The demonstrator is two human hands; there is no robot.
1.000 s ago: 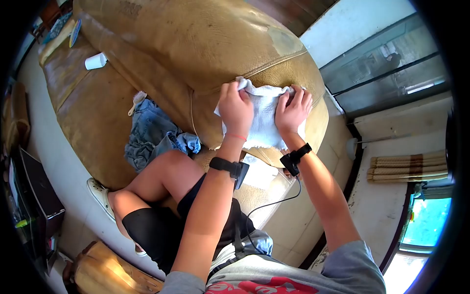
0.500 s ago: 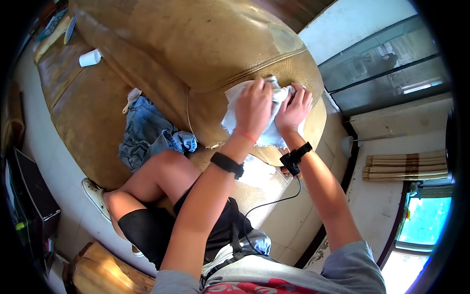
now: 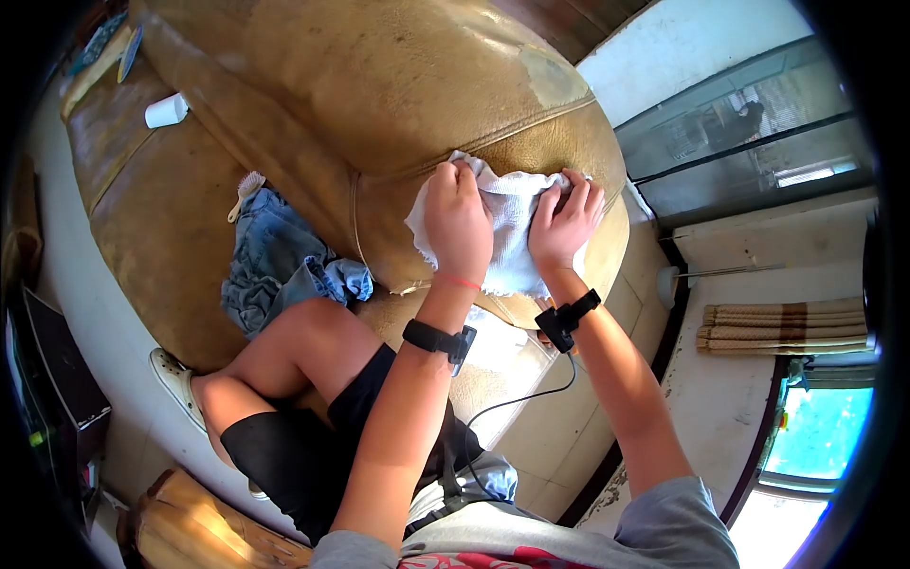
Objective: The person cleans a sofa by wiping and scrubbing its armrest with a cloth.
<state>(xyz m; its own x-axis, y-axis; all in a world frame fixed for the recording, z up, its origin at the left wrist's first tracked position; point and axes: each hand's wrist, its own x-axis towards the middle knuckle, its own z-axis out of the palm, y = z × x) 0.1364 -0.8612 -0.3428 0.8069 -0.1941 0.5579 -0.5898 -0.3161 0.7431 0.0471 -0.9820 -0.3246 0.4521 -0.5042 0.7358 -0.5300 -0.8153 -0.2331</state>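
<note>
A white cloth (image 3: 512,228) lies spread over the rounded arm of the tan leather sofa (image 3: 379,85). My left hand (image 3: 459,220) has its fingers closed on the cloth's upper left part. On the right side of the same cloth, my right hand (image 3: 566,220) grips the edge with bent fingers. Between the two hands the cloth is stretched and a little wrinkled, and its lower edge is frayed. Both wrists wear black bands.
Crumpled blue denim (image 3: 284,256) and a hairbrush (image 3: 245,194) lie on the seat, with a white cup (image 3: 167,111) farther back. A black cable (image 3: 517,398) hangs from the right wristband. At the lower left stands a wooden stool (image 3: 199,522).
My left hand moved right to bunch the cloth near my right hand, then came back left, and the cloth is spread again. My right hand stayed almost in place.
</note>
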